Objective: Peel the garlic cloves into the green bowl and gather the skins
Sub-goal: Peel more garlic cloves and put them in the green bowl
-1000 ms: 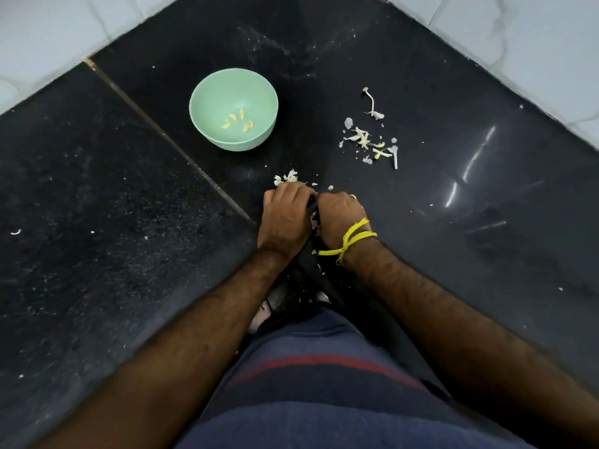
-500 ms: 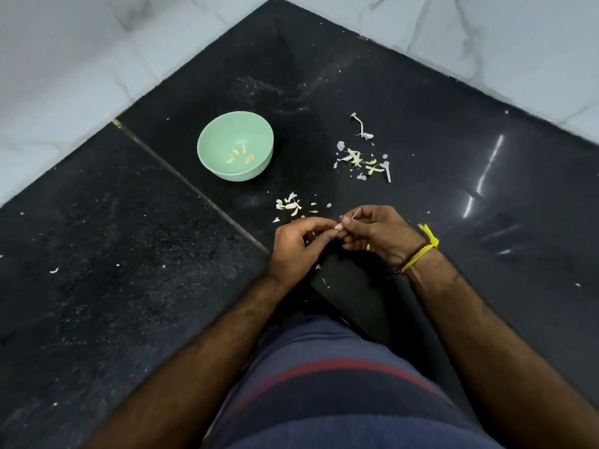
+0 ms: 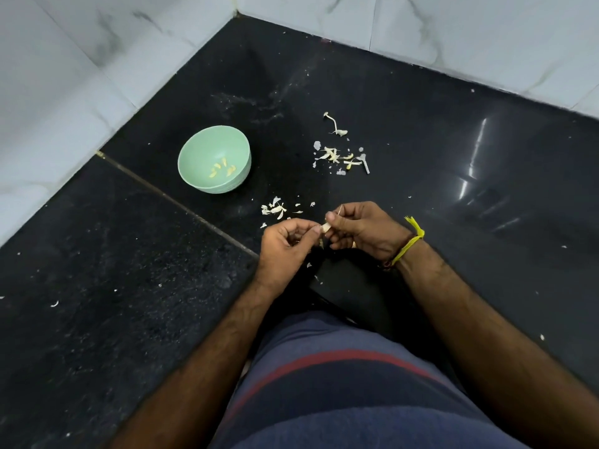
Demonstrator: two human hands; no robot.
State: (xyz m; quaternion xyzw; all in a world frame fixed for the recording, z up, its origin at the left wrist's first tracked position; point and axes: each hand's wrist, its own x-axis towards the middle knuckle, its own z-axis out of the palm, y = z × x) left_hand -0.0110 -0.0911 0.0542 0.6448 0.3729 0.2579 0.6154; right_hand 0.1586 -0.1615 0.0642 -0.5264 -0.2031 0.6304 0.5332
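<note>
A small pale garlic clove (image 3: 325, 227) is pinched between the fingertips of my right hand (image 3: 363, 230) and the thumb and forefinger of my left hand (image 3: 287, 243), just above the black counter. The green bowl (image 3: 214, 158) stands up and to the left of my hands, with several peeled yellow cloves (image 3: 222, 169) lying in it. One small heap of white skins (image 3: 275, 209) lies right beyond my left hand. A larger scatter of skins and stalks (image 3: 342, 157) lies farther back, to the right of the bowl.
The black stone counter (image 3: 129, 270) has a seam (image 3: 181, 205) running diagonally past the bowl. White marble walls (image 3: 81, 59) close the corner behind. A dark flat object (image 3: 350, 286) lies under my wrists. A yellow thread band (image 3: 410, 243) is on my right wrist.
One second ago both hands pressed fists-down together at the counter; they have since lifted and turned, pinching a clove between their fingertips. The view has tilted up toward the corner.
</note>
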